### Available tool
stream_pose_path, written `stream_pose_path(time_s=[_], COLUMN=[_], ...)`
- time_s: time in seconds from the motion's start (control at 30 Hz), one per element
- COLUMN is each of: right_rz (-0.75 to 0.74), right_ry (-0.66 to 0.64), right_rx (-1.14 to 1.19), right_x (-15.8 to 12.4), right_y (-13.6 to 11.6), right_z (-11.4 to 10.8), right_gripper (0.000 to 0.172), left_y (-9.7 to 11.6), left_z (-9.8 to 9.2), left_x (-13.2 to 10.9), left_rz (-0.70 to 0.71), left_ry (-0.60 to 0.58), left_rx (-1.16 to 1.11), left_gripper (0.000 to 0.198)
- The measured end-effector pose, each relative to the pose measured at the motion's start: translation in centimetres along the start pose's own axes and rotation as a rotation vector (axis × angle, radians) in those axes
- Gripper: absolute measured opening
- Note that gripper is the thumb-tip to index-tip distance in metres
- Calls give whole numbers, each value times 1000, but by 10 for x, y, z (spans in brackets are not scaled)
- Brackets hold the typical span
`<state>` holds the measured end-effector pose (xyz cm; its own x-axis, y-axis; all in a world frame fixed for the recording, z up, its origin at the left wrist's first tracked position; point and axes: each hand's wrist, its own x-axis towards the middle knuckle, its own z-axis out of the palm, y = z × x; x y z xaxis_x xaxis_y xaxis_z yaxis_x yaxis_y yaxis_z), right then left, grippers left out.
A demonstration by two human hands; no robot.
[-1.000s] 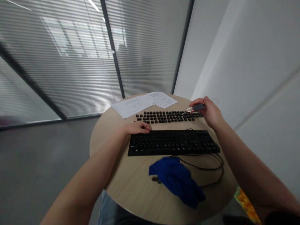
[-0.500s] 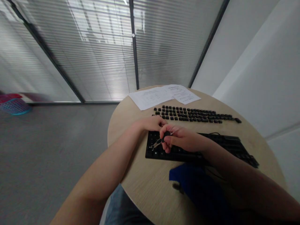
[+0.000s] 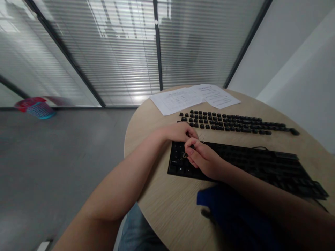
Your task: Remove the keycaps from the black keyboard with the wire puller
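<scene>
A black keyboard lies on the round table, with keys on its near left part. My right hand is above its left part, fingers closed round a wire keycap puller. The puller's thin wire ends point down and left towards the keys, and its dark handle is mostly covered by my fingers. At the keyboard's back left edge rests my left hand, its fingers curled inward. What lies under those fingers, if anything, is hidden. Beyond both hands, loose black keycaps stand in rows on the table.
Printed papers lie at the back of the round wooden table. A dark blue cloth-like thing is in front of the keyboard, under my right forearm. A red and blue basket stands on the floor at the left.
My view has turned, and the table things appear larger. My right hand has tilted, and less of the puller shows. My left hand stays at the keyboard's back edge.
</scene>
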<state>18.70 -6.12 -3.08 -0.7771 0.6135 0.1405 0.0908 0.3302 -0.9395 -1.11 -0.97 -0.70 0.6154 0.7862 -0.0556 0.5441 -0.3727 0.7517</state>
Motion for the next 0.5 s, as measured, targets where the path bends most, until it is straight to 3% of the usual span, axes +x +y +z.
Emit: stream_pose_path(time_s=[0.27, 0.5], right_rz=[-101, -103], right_ry=[-154, -177], right_rx=[-328, -436], right_x=[-2, 0], right_y=[-22, -25], right_z=[0, 4], right_gripper=[13, 9], left_y=[0, -1], left_z=[2, 2], left_x=[-1, 0], left_rz=[-25, -30], left_ry=[0, 3], left_rx=[-11, -28], left_gripper=[21, 19])
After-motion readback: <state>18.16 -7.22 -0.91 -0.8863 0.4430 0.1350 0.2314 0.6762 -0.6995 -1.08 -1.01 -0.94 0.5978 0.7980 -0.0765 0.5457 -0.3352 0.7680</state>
